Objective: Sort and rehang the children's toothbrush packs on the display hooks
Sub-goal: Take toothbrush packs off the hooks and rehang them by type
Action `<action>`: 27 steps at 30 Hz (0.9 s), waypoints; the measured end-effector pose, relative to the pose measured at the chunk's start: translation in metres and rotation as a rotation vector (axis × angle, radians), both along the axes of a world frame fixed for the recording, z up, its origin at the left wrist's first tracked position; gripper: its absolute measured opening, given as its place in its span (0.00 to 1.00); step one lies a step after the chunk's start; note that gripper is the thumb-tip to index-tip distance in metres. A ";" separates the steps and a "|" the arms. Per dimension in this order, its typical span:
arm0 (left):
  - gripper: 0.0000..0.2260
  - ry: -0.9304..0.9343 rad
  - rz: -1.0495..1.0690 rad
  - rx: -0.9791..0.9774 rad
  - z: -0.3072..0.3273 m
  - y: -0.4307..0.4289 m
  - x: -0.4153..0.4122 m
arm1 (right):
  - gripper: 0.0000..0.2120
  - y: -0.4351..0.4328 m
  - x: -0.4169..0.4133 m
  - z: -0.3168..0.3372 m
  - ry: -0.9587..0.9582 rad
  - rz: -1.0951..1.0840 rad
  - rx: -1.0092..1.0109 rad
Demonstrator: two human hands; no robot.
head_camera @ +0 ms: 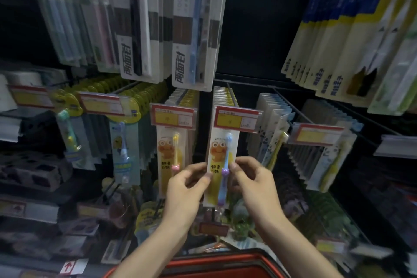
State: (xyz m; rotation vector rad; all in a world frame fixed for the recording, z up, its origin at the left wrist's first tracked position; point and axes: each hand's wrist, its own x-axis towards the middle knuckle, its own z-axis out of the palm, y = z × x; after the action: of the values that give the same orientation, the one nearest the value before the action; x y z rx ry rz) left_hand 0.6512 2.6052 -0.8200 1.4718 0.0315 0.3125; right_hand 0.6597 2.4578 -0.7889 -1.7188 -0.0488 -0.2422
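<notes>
A person's left hand (187, 187) and right hand (255, 185) pinch the 2 side edges of a children's toothbrush pack (220, 156), a blue-and-purple brush on a frog card, held between them just below a red-and-yellow price tag (237, 119). The pack's top is hidden behind the tag, so whether it is on the hook cannot be told. The step appears to be rehanging. The next move would call for seating the pack squarely, matching the yellow-brush pack (171, 151) beyond the left hand.

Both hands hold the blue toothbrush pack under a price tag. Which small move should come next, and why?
Probably push the blue toothbrush pack back against the row behind it, then let go. The left hand and right hand pinch its side edges, and its top sits behind the price tag.
</notes>
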 end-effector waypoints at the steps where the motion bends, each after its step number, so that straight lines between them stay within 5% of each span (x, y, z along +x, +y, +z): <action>1: 0.10 0.002 0.014 0.005 -0.001 0.000 0.001 | 0.06 -0.001 0.000 -0.001 0.001 -0.001 0.005; 14: 0.14 0.012 -0.002 -0.018 -0.007 -0.007 -0.011 | 0.05 -0.007 0.002 -0.021 0.036 -0.007 -0.133; 27: 0.19 0.014 -0.020 0.253 -0.003 0.006 -0.045 | 0.11 -0.023 -0.032 -0.017 0.045 -0.033 -0.401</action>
State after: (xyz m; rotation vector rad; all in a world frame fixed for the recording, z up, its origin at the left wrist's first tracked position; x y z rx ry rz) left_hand 0.6061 2.6116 -0.8232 1.7238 -0.0122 0.2980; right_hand 0.6279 2.4349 -0.8061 -2.1251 -0.0375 -0.2281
